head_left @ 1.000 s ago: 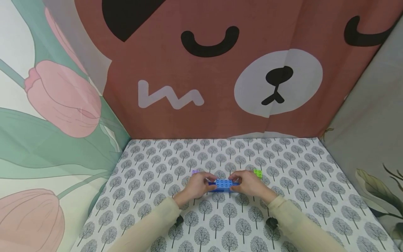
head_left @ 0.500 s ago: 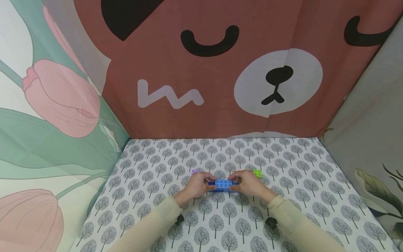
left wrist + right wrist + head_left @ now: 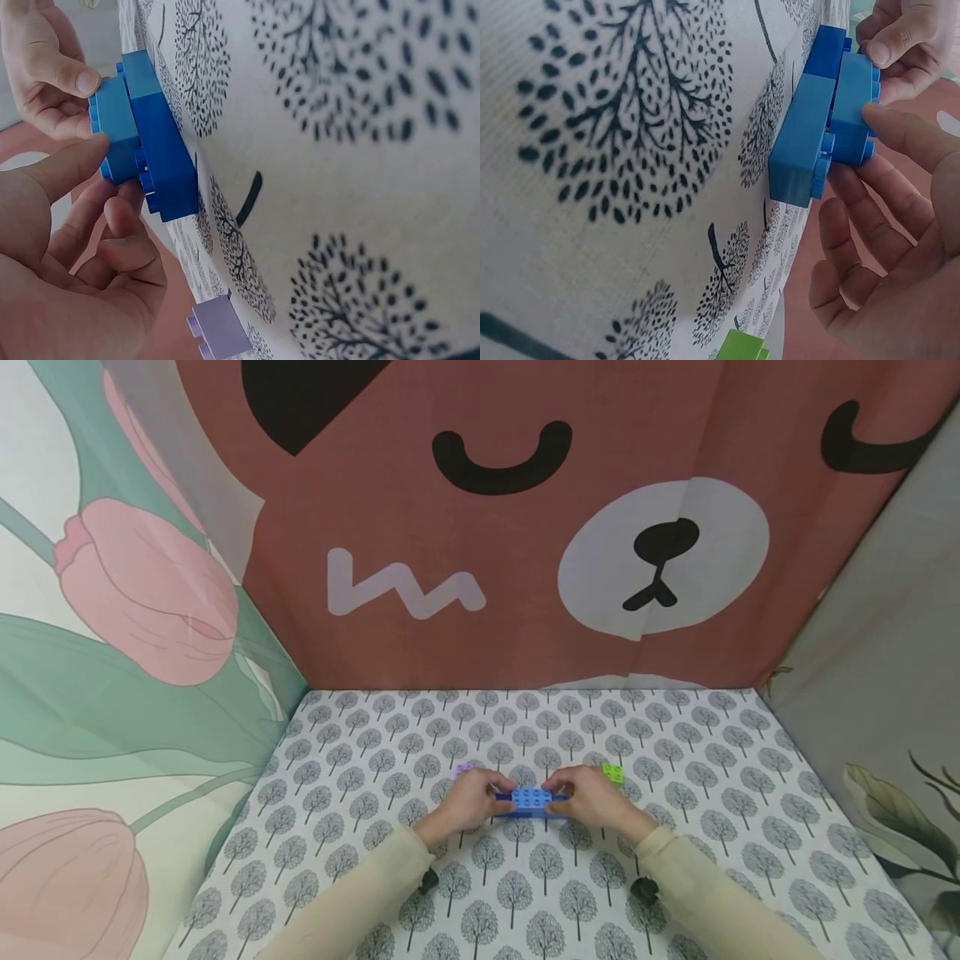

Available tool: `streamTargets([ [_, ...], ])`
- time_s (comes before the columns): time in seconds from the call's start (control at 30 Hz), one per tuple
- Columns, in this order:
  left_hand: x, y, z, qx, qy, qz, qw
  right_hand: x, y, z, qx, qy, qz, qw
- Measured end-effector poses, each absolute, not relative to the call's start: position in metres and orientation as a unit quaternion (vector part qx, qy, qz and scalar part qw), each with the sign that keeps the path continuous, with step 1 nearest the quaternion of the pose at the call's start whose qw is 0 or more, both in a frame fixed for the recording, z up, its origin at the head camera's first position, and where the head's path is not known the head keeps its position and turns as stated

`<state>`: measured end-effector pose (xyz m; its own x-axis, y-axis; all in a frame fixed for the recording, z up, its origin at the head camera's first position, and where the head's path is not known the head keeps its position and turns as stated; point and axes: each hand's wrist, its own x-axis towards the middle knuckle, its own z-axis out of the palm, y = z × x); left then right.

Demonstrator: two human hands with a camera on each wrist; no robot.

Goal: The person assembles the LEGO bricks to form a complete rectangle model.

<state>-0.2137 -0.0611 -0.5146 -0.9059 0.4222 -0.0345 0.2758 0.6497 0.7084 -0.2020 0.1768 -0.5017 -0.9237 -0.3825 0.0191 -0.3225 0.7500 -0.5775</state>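
Beyond the left edge of the tree-printed cloth (image 3: 757,810) there was a hanging with pink tulips (image 3: 150,593). On the cloth, well apart from this edge, a purple brick (image 3: 220,330) lay just beyond the left hand (image 3: 468,799). This hand's thumb and finger, parted only by the thing between them, pinched the left end of a light-blue brick (image 3: 531,800). It was placed, studs up, over two bricks between the cloth's left and right edges: a dark-blue brick (image 3: 169,154) at left and a mid-blue brick (image 3: 802,142) at right. The right hand (image 3: 596,797) pinched the opposite end equally narrowly, with its other fingers bent. Towards the cloth's right edge, just beyond this hand, lay a green brick (image 3: 612,774).
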Motion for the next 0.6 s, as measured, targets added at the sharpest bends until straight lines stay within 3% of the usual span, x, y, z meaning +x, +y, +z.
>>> streamTargets([
  [0.6,-0.2143,-0.0596,-0.5136,0.181,0.903,0.375,0.109,-0.2031,0.1791,-0.5048,-0.194,0.931,-0.304,0.05],
])
